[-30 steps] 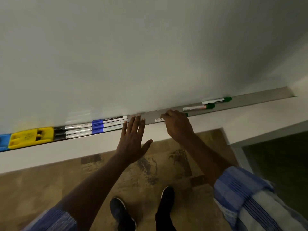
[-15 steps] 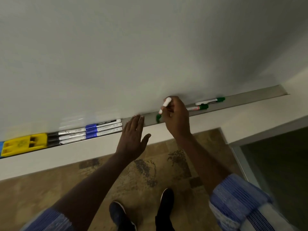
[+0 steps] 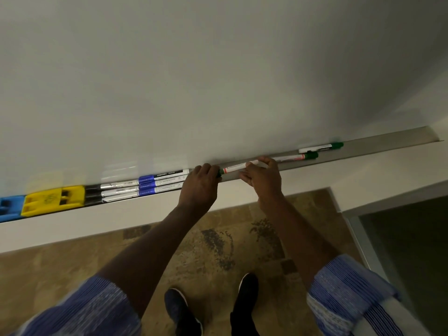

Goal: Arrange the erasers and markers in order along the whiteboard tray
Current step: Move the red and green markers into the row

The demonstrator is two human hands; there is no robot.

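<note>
I have a green-capped marker (image 3: pixel 236 168) pinched at its white end in my right hand (image 3: pixel 263 177), while my left hand (image 3: pixel 200 184) closes on its green cap, just right of the blue markers (image 3: pixel 160 182) at frame centre. To do this well, I should lay it flat in the whiteboard tray (image 3: pixel 388 144), butted end to end against them. The other green markers (image 3: pixel 315 152) wait toward the upper right; the yellow eraser (image 3: pixel 53 200) and blue eraser (image 3: pixel 9 208) sit far left.

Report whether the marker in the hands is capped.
Capped: the held marker shows a green cap at its left end, beside the left hand; the right hand covers its other end.
</note>
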